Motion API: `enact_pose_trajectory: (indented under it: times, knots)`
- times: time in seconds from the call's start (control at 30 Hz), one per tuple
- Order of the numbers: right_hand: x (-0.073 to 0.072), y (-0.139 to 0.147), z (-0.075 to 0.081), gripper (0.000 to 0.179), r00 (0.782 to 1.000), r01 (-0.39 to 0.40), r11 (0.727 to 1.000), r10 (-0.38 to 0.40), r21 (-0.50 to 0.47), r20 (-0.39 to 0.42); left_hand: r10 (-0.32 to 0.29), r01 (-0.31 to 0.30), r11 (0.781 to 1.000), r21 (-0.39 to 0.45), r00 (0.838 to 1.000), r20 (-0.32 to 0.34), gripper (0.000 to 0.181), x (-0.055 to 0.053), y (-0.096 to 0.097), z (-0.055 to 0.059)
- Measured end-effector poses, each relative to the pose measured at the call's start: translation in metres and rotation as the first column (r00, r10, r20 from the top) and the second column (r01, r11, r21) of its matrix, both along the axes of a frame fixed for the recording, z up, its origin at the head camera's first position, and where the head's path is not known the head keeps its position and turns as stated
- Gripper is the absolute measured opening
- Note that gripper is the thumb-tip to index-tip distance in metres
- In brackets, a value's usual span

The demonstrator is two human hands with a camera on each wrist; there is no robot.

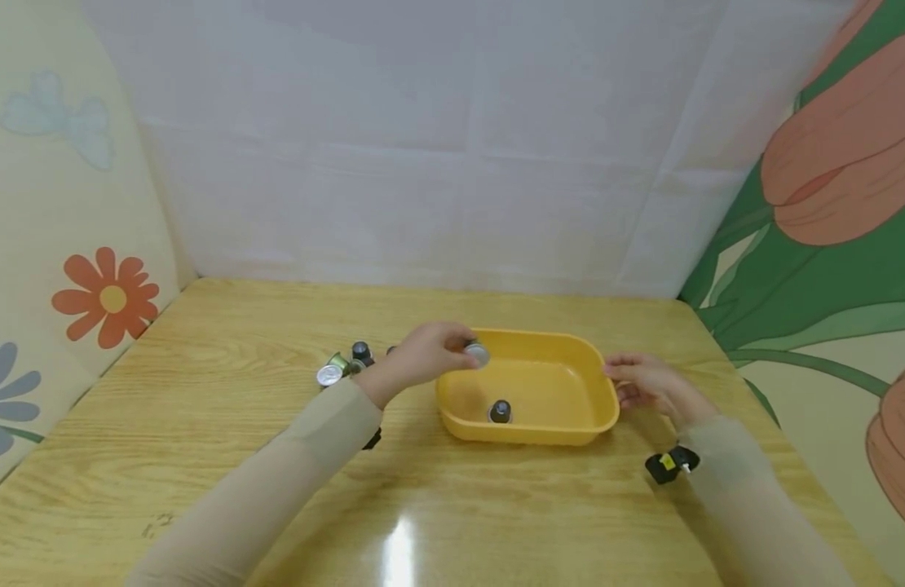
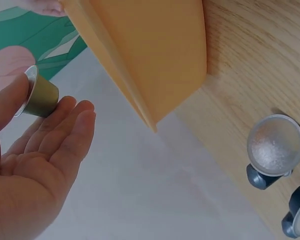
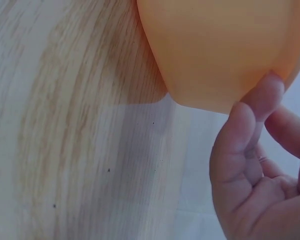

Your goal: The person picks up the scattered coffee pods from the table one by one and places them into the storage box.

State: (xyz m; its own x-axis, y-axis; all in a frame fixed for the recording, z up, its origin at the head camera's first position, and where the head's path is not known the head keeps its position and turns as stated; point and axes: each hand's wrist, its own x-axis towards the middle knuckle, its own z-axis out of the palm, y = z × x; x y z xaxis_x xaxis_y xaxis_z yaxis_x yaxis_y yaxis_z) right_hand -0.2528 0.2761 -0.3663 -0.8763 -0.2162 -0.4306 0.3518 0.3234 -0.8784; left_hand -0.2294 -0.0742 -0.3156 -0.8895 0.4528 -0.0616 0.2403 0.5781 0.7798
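My left hand (image 1: pixel 432 352) pinches a coffee capsule (image 2: pixel 43 95) between thumb and fingers, above the left rim of a yellow plastic basin (image 1: pixel 529 434). The capsule has a greenish-gold body and a silver lid. My right hand (image 1: pixel 654 385) grips the basin's right end at the rim; in the right wrist view bent fingers (image 3: pixel 232 145) touch its outer wall. Inside the basin, near the front wall, a dark capsule (image 1: pixel 501 412) stands with its narrow end up. Left of the basin several capsules (image 1: pixel 329 375) lie in a loose group, partly hidden by my left arm.
Wood-grain table (image 1: pixel 225 456) lies under everything. A white cloth backdrop (image 1: pixel 423 163) hangs along the back edge, with flower-patterned panels (image 1: pixel 827 326) at both sides. In the left wrist view a dark capsule with a silver lid (image 2: pixel 276 146) rests on the table.
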Motion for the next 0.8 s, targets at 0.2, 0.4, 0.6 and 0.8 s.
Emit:
enact_pose_trajectory:
  times: [0.2, 0.4, 0.6, 0.8]
  knots:
    - [0.000, 0.001, 0.000, 0.044, 1.000, 0.002, 1.000, -0.002, -0.001, 0.002, 0.030, -0.030, 1.000, -0.004, 0.999, 0.025, 0.053, -0.004, 0.004, -0.001]
    - [0.001, 0.001, 0.000, 0.046, 1.000, 0.006, 1.000, -0.006, 0.000, -0.004, 0.047, -0.047, 0.999, 0.020, 0.999, 0.024, 0.053, -0.009, 0.008, -0.005]
    - [0.002, 0.001, 0.000, 0.044, 1.000, 0.006, 1.000, -0.006, -0.001, 0.003, 0.097, -0.098, 0.995, 0.032, 0.995, 0.032, 0.050, -0.012, 0.011, -0.013]
    - [0.000, 0.002, -0.001, 0.041, 1.000, 0.009, 1.000, -0.009, -0.014, -0.003, 0.146, -0.146, 0.989, 0.032, 0.989, 0.000, 0.048, -0.011, 0.014, -0.018]
